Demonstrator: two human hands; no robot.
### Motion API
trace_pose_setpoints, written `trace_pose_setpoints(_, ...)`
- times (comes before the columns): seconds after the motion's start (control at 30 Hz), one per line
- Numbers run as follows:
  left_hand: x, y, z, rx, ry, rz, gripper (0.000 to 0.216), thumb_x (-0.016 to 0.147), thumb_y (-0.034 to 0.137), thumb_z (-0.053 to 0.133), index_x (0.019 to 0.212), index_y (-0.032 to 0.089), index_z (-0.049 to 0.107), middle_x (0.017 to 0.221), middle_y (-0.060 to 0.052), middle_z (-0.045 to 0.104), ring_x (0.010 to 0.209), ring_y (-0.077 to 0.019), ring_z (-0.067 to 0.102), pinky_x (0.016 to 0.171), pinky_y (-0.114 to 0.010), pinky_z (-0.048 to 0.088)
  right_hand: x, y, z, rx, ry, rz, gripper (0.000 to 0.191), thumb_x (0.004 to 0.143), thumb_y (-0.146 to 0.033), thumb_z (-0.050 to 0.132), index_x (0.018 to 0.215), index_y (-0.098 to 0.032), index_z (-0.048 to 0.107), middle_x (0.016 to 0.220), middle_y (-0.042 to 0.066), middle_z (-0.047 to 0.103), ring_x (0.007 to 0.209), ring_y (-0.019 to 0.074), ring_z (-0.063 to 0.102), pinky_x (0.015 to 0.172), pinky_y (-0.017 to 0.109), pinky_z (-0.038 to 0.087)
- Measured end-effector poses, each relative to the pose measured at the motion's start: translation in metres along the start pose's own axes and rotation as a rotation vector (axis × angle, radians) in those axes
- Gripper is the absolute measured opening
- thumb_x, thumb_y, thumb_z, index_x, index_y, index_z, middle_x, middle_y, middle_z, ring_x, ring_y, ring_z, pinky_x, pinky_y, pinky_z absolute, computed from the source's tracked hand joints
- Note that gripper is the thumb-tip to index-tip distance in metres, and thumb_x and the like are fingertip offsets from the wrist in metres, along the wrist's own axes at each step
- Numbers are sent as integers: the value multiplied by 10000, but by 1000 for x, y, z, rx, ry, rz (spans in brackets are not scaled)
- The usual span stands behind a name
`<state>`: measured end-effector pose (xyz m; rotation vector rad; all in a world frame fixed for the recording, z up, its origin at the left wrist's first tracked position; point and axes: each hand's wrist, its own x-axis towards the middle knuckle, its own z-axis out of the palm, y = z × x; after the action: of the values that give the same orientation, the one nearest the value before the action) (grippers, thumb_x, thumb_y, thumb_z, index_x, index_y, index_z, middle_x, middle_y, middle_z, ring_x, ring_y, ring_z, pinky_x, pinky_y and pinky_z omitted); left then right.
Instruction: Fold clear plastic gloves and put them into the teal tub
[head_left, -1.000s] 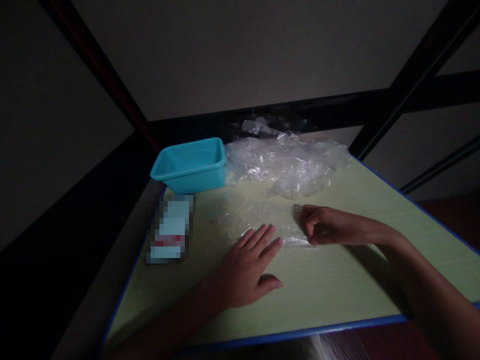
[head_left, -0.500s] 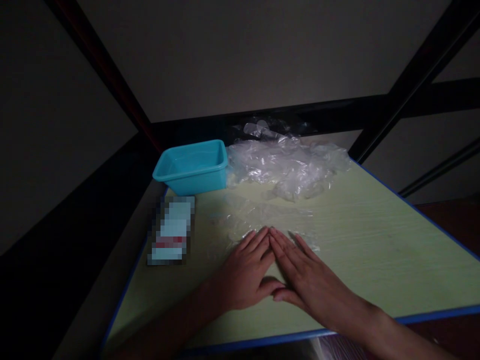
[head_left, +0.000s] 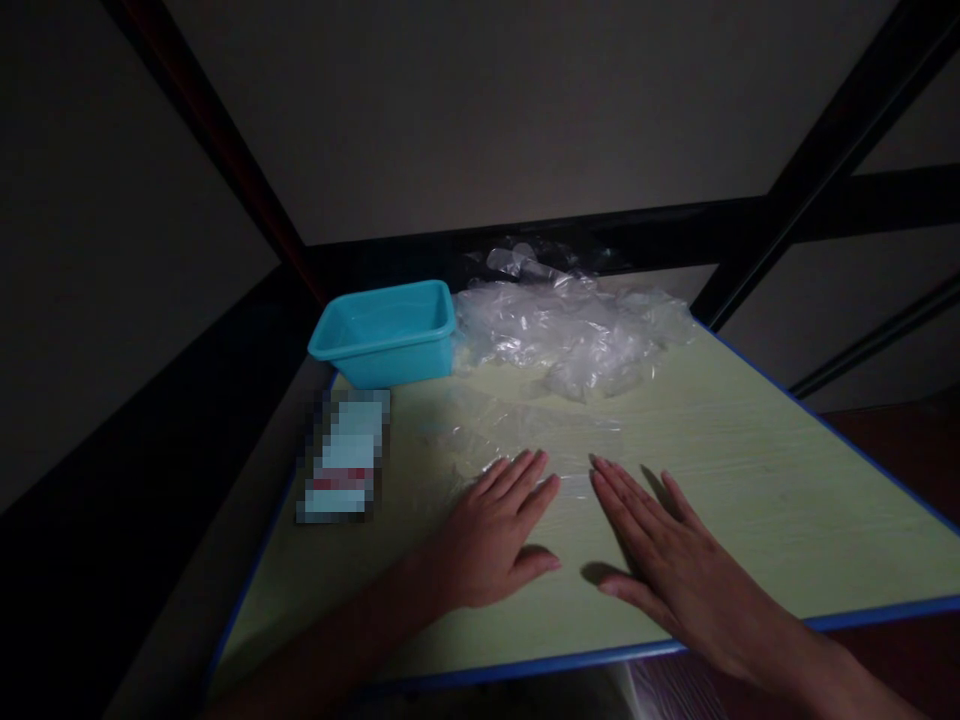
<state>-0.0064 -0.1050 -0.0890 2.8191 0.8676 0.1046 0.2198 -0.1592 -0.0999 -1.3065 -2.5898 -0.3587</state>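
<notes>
A thin clear plastic sheet (head_left: 517,430) lies spread flat on the pale green table (head_left: 750,480). My left hand (head_left: 491,535) rests palm down on its near edge, fingers stretched out and close together. My right hand (head_left: 664,545) lies flat beside it, fingers extended, fingertips on the sheet's near right part. A gap of bare sheet and table shows between the two hands. Neither hand holds anything.
A heap of crumpled clear plastic (head_left: 574,325) sits at the table's back edge. A turquoise plastic tub (head_left: 384,330) stands at the back left corner. A blurred rectangular packet (head_left: 341,455) lies near the left edge. Dark metal frame bars (head_left: 810,140) rise behind.
My right hand went from a pinch on the sheet's edge to flat beside my left hand, then slid right across the sheet. My left hand stayed in place.
</notes>
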Motion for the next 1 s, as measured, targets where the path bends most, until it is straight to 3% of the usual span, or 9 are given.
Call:
trace_pose_setpoints(0.3,-4,-1,0,28,43,3,688,858,531,473,1394,131,312,1491,-135,244,1382,-272,195,1111,-446,209,-5,2,3,62,-11,28,837,897,-558,348,1445,-126,-114,1388,222,388,1271,331,399,943,574,394)
trace_pose_setpoints(0.47,-12,-3,-6,74,3,-31,723,843,572,467,1385,115,324,1487,-132,254,1373,-282,221,1109,-457,213,-5,5,4,86,-27,10,850,894,-562,350,1439,-126,-137,1408,226,350,1278,331,386,958,581,381)
trace_pose_setpoints(0.6,-28,-16,-13,148,33,-134,674,852,429,545,1393,114,295,1492,-143,234,1381,-278,192,1112,-471,202,-8,14,2,100,-52,-10,834,901,-549,347,1439,-142,-144,1418,214,335,1283,318,380,977,576,368)
trace_pose_setpoints(0.7,-47,-28,-14,150,76,-240,618,896,350,490,1417,141,232,1505,-134,194,1394,-242,139,1117,-454,203,-11,23,1,115,-63,-34,824,903,-538,358,1442,-164,-141,1420,197,342,1284,308,379,987,570,363)
trace_pose_setpoints(1.0,-67,-24,-7,-2,-101,-338,679,898,378,473,1448,165,138,1514,-99,149,1398,-227,101,1117,-462,195,-14,33,1,131,-71,-64,833,895,-520,399,1445,-165,-116,1447,163,313,1318,281,327,1071,537,247)
